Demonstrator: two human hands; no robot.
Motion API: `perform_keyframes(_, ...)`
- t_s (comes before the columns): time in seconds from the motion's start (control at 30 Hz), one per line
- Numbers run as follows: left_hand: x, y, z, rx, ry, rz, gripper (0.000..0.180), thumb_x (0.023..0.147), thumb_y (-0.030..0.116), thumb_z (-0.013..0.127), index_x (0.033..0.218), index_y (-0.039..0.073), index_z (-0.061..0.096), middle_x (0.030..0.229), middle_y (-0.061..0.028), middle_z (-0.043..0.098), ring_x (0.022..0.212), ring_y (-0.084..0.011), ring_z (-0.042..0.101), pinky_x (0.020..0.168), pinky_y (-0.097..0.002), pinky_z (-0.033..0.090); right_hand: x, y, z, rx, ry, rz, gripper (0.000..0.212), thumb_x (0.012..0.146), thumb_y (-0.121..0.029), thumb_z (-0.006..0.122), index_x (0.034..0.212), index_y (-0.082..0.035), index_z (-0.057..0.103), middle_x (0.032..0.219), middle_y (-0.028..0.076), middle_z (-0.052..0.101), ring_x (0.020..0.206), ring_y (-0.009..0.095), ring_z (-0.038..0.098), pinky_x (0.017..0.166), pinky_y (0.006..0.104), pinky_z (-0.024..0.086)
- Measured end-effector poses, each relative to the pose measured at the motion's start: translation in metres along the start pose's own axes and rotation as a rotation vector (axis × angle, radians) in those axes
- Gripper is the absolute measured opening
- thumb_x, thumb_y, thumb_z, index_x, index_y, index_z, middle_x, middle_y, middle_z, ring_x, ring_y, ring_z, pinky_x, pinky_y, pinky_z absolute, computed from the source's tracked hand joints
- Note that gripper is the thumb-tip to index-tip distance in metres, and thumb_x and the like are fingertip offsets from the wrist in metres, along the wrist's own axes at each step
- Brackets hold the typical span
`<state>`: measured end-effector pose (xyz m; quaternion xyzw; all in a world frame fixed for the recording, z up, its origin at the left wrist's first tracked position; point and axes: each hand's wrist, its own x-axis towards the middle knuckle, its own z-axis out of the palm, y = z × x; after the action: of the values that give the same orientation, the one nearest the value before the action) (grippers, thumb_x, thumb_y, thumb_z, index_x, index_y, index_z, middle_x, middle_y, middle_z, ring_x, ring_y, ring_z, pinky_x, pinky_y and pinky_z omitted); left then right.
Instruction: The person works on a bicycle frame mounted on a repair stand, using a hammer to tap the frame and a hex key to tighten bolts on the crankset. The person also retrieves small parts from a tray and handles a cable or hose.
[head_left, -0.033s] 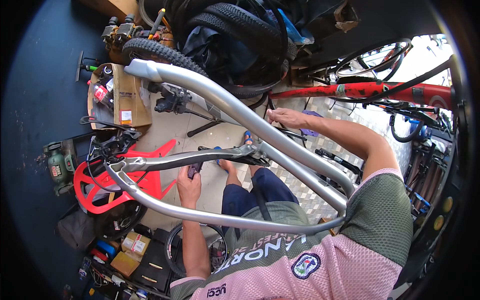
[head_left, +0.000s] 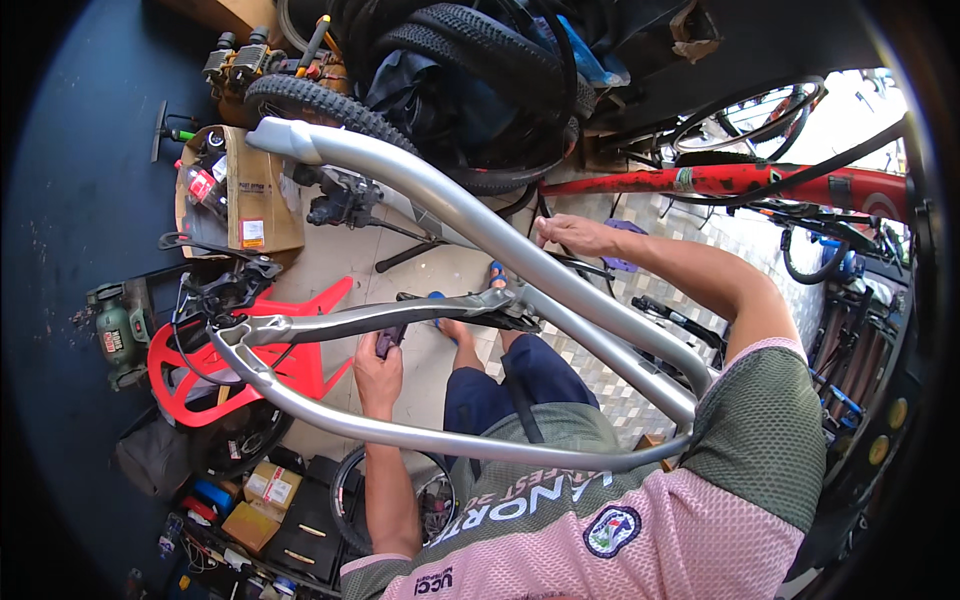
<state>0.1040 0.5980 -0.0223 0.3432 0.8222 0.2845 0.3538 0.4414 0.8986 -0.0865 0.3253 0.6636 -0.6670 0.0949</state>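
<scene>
A silver bicycle frame (head_left: 473,208) spans the view in front of me, its long curved tubes crossing over my lap and both forearms' reach. Below its middle dark arm, my left hand (head_left: 378,378) is closed around a small dark purplish object (head_left: 392,338), whose kind I cannot make out. My right hand (head_left: 578,236) is beside the upper silver tube, on its far right side. Its fingers are drawn together at the tube's edge; whatever they pinch, if anything, is too small to tell. A black derailleur-like mechanism (head_left: 228,288) is at the frame's left end.
A red plastic stand-like piece (head_left: 170,385) lies at left, below a cardboard box (head_left: 265,200) with bottles. Tyres (head_left: 480,45) are heaped at the back. A red bicycle tube (head_left: 740,180) crosses at right. Small boxes (head_left: 250,525) and a wheel (head_left: 345,495) sit at lower left.
</scene>
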Motion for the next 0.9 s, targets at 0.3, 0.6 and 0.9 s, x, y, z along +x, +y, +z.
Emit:
perform_keyframes(0.3,-0.01,0.038,-0.005,-0.047,-0.007,0.004,0.041,0.08,-0.002,0.057,0.119,-0.004,0.068,0.104,-0.0229,0.068,0.097,-0.0414,0.067,0.088,-0.0455,0.052,0.01,-0.001,-0.007,-0.06,0.099,0.228,0.058,0.102,-0.055,0.061,0.101,0.0,0.078,0.084,0.009,0.072,0.084,0.021,0.067,0.083,0.0367,0.054)
perform_keyframes(0.6,-0.06,0.098,-0.02,-0.121,-0.103,-0.067,0.044,0.08,-0.003,0.055,0.122,-0.003,0.069,0.106,-0.0199,0.069,0.096,-0.0336,0.07,0.088,-0.0389,0.054,0.031,-0.057,-0.018,-0.357,-0.06,0.463,0.064,0.078,-0.056,0.072,0.105,0.002,0.08,0.097,0.02,0.077,0.092,0.031,0.073,0.084,0.0427,0.056)
perform_keyframes(0.9,-0.084,0.117,-0.016,-0.172,-0.21,-0.11,0.046,0.08,-0.002,0.057,0.124,-0.003,0.07,0.11,-0.0198,0.069,0.097,-0.0319,0.071,0.09,-0.038,0.055,0.024,-0.026,-0.01,-0.305,0.039,0.22,0.053,0.083,-0.049,0.072,0.101,0.0,0.081,0.092,0.019,0.076,0.089,0.03,0.073,0.082,0.0419,0.056)
